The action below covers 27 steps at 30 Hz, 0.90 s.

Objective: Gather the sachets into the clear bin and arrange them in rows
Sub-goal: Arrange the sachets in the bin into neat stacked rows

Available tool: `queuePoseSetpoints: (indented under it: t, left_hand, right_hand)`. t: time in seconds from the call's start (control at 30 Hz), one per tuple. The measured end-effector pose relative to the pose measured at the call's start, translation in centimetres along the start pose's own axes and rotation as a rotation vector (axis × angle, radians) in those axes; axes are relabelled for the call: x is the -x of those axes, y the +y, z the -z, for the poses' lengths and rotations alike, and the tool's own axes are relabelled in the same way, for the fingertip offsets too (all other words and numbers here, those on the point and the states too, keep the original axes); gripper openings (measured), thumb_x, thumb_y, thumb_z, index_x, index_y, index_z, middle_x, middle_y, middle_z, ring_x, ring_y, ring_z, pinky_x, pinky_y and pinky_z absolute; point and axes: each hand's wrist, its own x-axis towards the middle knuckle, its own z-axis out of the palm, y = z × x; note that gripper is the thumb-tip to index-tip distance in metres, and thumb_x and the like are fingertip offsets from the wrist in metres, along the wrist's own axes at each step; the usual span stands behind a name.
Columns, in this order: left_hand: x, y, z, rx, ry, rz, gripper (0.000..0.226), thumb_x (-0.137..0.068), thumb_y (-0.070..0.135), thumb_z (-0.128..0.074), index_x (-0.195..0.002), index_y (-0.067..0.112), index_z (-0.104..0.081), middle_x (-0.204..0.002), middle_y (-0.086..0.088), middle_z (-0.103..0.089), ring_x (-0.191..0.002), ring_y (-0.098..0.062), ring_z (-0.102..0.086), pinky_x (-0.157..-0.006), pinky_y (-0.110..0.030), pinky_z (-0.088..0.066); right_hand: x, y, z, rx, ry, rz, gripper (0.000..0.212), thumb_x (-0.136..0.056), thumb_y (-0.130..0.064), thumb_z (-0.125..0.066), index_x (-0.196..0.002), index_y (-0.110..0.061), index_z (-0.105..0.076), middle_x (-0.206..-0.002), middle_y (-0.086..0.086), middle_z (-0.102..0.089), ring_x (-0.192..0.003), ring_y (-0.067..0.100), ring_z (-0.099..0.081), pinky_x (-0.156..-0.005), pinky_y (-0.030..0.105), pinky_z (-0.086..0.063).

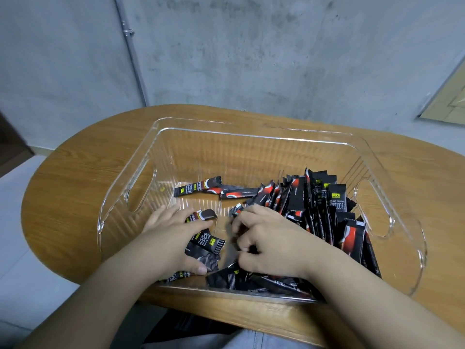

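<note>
Hands [219, 240] gripping sachets [324, 210] inside clear bin [251, 137].

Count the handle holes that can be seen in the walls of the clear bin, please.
2. One handle hole is in the left wall of the bin, the other handle hole in the right wall. None shows elsewhere.

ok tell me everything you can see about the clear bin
The clear bin is a large rectangular tub of transparent plastic with ribbed walls, rounded corners and a cut-out handle at each end. It sits upright on the wooden table, open-topped. Black and red sachets stand packed along its right side; a few lie loose on its floor. The left hand and the right hand both reach inside among loose sachets near the front wall.
</note>
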Motion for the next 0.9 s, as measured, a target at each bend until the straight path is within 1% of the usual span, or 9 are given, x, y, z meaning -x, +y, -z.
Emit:
queuePoseSetpoints:
  t: [0.1, 0.2, 0.3, 0.43, 0.5, 0.6, 0.7, 0.8, 0.9]
  left_hand:
    - [0.2, 0.1, 0.2, -0.005, -0.009, -0.006, 0.087, -0.075, 0.064, -0.061, -0.145, 0.049, -0.011, -0.158, 0.009, 0.001, -0.146, -0.014, 0.006, -0.116, -0.038, 0.012]
    - [0.3, 0.3, 0.5, 0.004, -0.023, -0.004, 0.085, -0.077, 0.061, -0.061, -0.145, 0.049, -0.011, -0.159, 0.009, 0.003, -0.146, -0.015, 0.006, -0.114, -0.037, 0.014]
    - [0.4, 0.2, 0.5, 0.018, -0.034, -0.001, 0.083, -0.079, 0.059, -0.061, -0.145, 0.05, -0.011, -0.159, 0.009, 0.004, -0.146, -0.015, 0.005, -0.114, -0.036, 0.014]
    - [0.4, 0.0, 0.8, 0.039, -0.05, 0.005, 0.077, -0.086, 0.051, -0.058, -0.146, 0.047, -0.011, -0.159, 0.007, 0.003, -0.146, -0.016, 0.002, -0.116, -0.034, 0.009]
    - [0.2, 0.1, 1.0, 0.056, -0.062, 0.012, 0.071, -0.091, 0.044, -0.055, -0.148, 0.044, -0.011, -0.159, 0.007, 0.003, -0.147, -0.017, -0.001, -0.117, -0.034, 0.0]
    - [-0.7, 0.4, 1.4, 0.07, -0.065, 0.027, 0.065, -0.097, 0.027, -0.05, -0.149, 0.04, -0.013, -0.159, 0.008, 0.002, -0.147, -0.017, -0.003, -0.117, -0.037, -0.012]
    - [-2.1, 1.1, 1.7, 0.008, -0.059, 0.01, 0.069, -0.097, 0.009, -0.048, -0.15, 0.033, -0.013, -0.159, 0.006, 0.002, -0.146, -0.019, -0.007, -0.116, -0.032, -0.017]
    - [-3.2, 1.5, 2.2, -0.03, -0.066, -0.02, 0.077, -0.092, -0.004, -0.046, -0.15, 0.035, -0.012, -0.159, 0.01, 0.002, -0.145, -0.018, -0.015, -0.111, -0.029, -0.03]
    - [-3.3, 1.6, 2.9, -0.043, -0.06, -0.071, 0.08, -0.09, -0.004, -0.05, -0.149, 0.036, -0.014, -0.158, 0.014, -0.003, -0.142, -0.012, -0.022, -0.109, -0.024, -0.031]
  right_hand:
    - [0.0, -0.4, 0.1, 0.032, -0.028, -0.039, 0.042, -0.076, -0.047, -0.034, -0.082, -0.022, -0.067, -0.13, -0.008, -0.046, -0.126, 0.01, -0.037, -0.117, 0.029, 0.001]
    - [0.0, -0.8, 0.1, 0.131, -0.044, -0.092, 0.076, -0.067, -0.056, -0.01, -0.108, -0.019, -0.062, -0.143, 0.0, -0.037, -0.128, 0.018, -0.04, -0.117, 0.035, -0.005]
    - [0.0, -1.0, 0.2, 0.201, -0.046, -0.149, 0.095, -0.06, -0.061, -0.001, -0.132, -0.024, -0.051, -0.147, 0.003, -0.035, -0.129, 0.021, -0.034, -0.113, 0.036, -0.014]
    - [-0.2, -1.0, 0.2, 0.253, -0.009, -0.146, 0.095, -0.061, -0.063, 0.0, -0.121, -0.021, -0.061, -0.127, -0.002, -0.05, -0.115, 0.017, -0.039, -0.109, 0.033, -0.017]
    - [-0.2, -1.0, 0.3, 0.274, 0.003, -0.126, 0.093, -0.062, -0.063, -0.003, -0.115, -0.015, -0.061, -0.117, -0.002, -0.053, -0.116, 0.017, -0.039, -0.114, 0.033, -0.008]
    - [-0.2, -1.2, 0.2, 0.259, -0.02, -0.076, 0.09, -0.063, -0.063, -0.008, -0.123, -0.014, -0.054, -0.127, -0.001, -0.048, -0.131, 0.015, -0.03, -0.116, 0.036, 0.008]
    - [-0.4, -1.1, -0.1, 0.238, -0.046, -0.054, 0.097, -0.061, -0.065, -0.007, -0.137, -0.018, -0.044, -0.132, -0.001, -0.042, -0.135, 0.015, -0.024, -0.115, 0.035, 0.011]
    - [-0.5, -1.0, -0.6, 0.233, -0.011, -0.049, 0.098, -0.061, -0.065, -0.008, -0.136, -0.016, -0.047, -0.129, 0.0, -0.04, -0.134, 0.017, -0.024, -0.114, 0.033, 0.012]
    - [-0.5, -0.9, -0.6, 0.265, 0.014, -0.028, 0.095, -0.065, -0.065, -0.012, -0.133, -0.012, -0.052, -0.142, 0.002, -0.031, -0.14, 0.018, -0.012, -0.113, 0.032, 0.015]
